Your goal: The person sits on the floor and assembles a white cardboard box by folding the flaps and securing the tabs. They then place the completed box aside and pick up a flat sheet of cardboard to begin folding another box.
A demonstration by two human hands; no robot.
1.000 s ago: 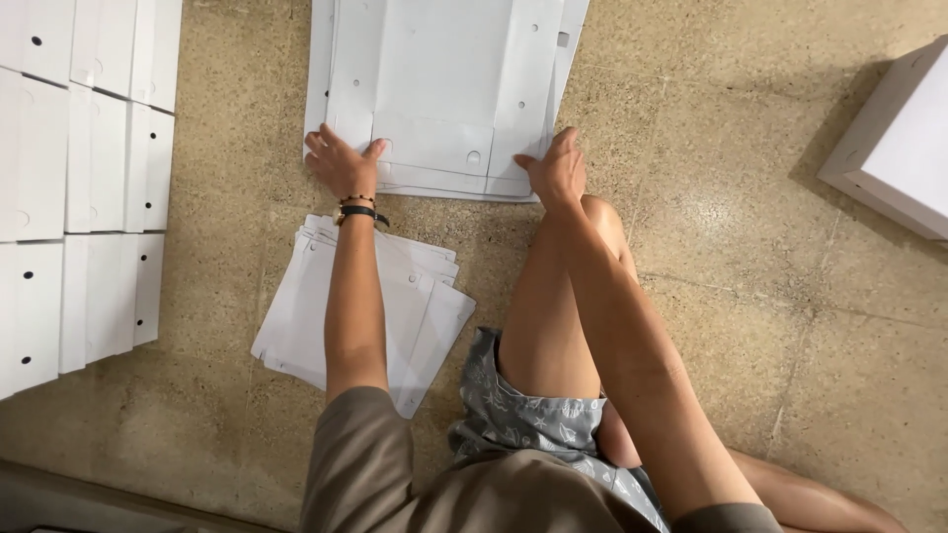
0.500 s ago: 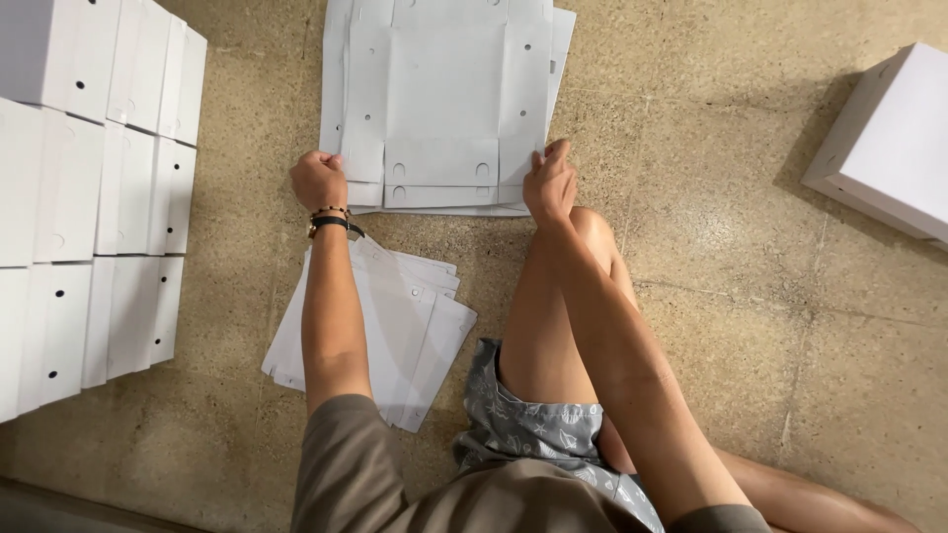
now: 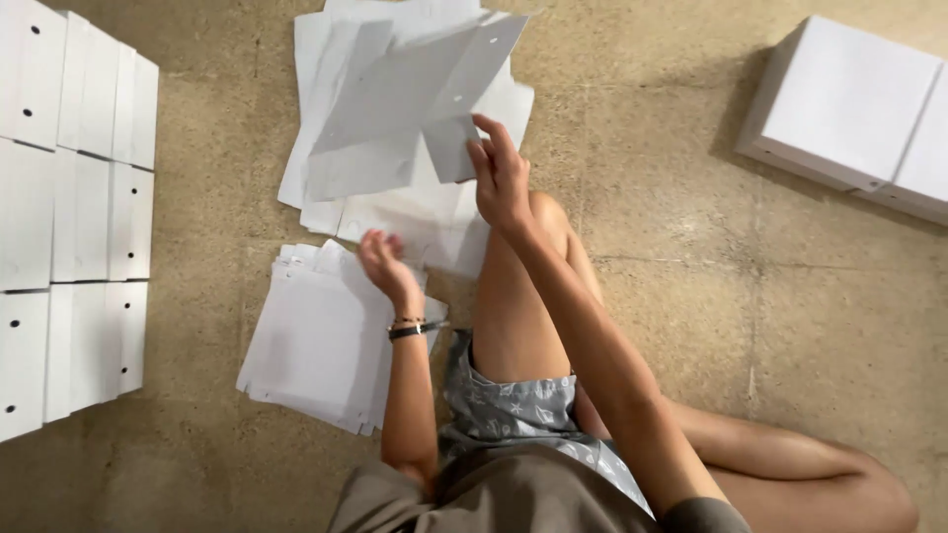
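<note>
Presently logged, item one: flat white cardboard blank (image 3: 415, 94), punched with small holes, lifted at a tilt above the heap of unfolded blanks (image 3: 395, 212) on the speckled floor (image 3: 691, 296). I judge it light, fairly stiff across the panels yet ready to bend at its creases, smooth-faced and easily dented at the corners; an edge near a fold line looks the best place to take hold.

Item two: right hand (image 3: 502, 178), arm stretched forward over the raised knee, fingers extended and loosely spread, tips meeting the lower edge of the raised blank; I see no closed grasp.

Item three: left hand (image 3: 387, 265), wrist with a dark bracelet, forearm straight ahead, hovering above the near stack of blanks (image 3: 316, 345). It is blurred, fingers seemingly half curled around nothing, though I cannot tell for certain.

Item four: rows of folded white boxes (image 3: 74, 217) at the left edge; larger white cartons (image 3: 849, 109) at upper right.
</note>
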